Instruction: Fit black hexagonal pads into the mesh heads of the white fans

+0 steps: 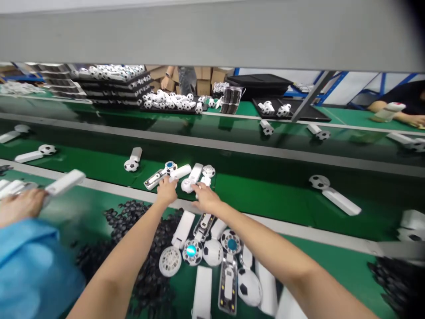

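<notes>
My left hand (167, 191) is over the green conveyor belt, its fingers curled on the near end of a white handle piece (181, 171). Beside it lies an opened white handheld unit (155, 179) with a soccer-ball head and blue centre. My right hand (207, 198) is just to the right, fingers bent around a small soccer-ball piece (187, 185); its fingertips partly hide the contact. Another white handle (195, 172) and a round patterned head (209, 171) lie at its fingertips. Below my wrists, several open housings, a round grille (170, 261) and lit heads lie on the green table.
A pile of small black parts (149, 248) lies under my left forearm. At left, another person's hand (23, 204) holds a white handle (66, 182). Finished-looking units (335, 195) lie along the belt. Stacked black trays (116, 91) and a metal post (314, 95) stand beyond.
</notes>
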Available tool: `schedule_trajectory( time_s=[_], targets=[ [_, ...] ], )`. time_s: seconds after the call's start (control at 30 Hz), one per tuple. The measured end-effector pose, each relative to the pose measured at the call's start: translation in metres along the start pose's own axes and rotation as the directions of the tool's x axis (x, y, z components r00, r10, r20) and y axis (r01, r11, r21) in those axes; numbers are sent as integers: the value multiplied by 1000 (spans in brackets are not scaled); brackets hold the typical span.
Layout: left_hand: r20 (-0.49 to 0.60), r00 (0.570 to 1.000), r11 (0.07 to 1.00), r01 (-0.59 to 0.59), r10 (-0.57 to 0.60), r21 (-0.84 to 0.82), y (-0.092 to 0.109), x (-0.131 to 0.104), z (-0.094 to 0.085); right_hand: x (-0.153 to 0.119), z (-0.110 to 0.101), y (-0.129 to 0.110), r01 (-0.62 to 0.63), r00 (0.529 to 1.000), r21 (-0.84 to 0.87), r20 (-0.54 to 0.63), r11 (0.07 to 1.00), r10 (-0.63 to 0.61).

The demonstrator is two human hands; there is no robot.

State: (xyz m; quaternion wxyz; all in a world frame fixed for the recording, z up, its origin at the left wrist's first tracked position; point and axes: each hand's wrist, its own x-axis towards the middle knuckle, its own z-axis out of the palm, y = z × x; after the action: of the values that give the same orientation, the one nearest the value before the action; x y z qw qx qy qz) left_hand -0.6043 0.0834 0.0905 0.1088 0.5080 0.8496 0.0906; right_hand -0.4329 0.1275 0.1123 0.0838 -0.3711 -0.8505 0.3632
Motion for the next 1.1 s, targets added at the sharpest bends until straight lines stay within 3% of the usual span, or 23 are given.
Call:
schedule_trajectory(
  time_s=[0.1,0.2,0.27,0.37,0.47,0.53,0.57,0.63,0.73,0.8,0.9,1.0,1.1],
  targets=[
    [19,998,998,-57,57,-16,-11,9,10,43,39,2,14,1000,-4,-18,1000,-14],
    [6,995,993,-100,100,-66,-18,6,5,61,48,12,85,995,45,-52,995,-83],
    [-19,994,986,-110,109,-123,-14,-5,-5,63,33,16,121,990,95,-84,988,-113],
    [-61,991,965,-126,115,-229,6,-46,-23,38,-14,26,135,983,180,-144,974,-110],
    [-97,976,914,-215,193,-343,33,-117,-34,-41,-69,44,134,974,238,-213,962,-83],
    [-176,950,844,-311,259,-437,46,-175,-31,-121,-92,60,183,950,250,-295,951,-105],
    [-161,938,829,-346,306,-440,51,-204,-25,-165,-97,68,196,933,233,-343,953,-108],
    [-103,929,828,-365,357,-425,55,-260,-7,-252,-94,88,115,885,145,-463,983,-35],
    [-55,952,860,-295,300,-417,53,-317,30,-361,-64,123,-131,867,-1,-485,991,114],
    [5,954,882,-276,301,-382,50,-332,48,-412,-36,142,-235,881,-34,-429,971,199],
    [50,939,930,-329,341,-167,53,-329,57,-453,1,158,-250,893,-54,-399,967,208],
    [10,921,920,-390,390,41,64,-319,56,-462,25,166,-276,848,-67,-486,959,210],
    [-14,899,899,-438,438,-12,68,-311,63,-458,40,174,-331,771,-79,-596,940,222]
  ],
)
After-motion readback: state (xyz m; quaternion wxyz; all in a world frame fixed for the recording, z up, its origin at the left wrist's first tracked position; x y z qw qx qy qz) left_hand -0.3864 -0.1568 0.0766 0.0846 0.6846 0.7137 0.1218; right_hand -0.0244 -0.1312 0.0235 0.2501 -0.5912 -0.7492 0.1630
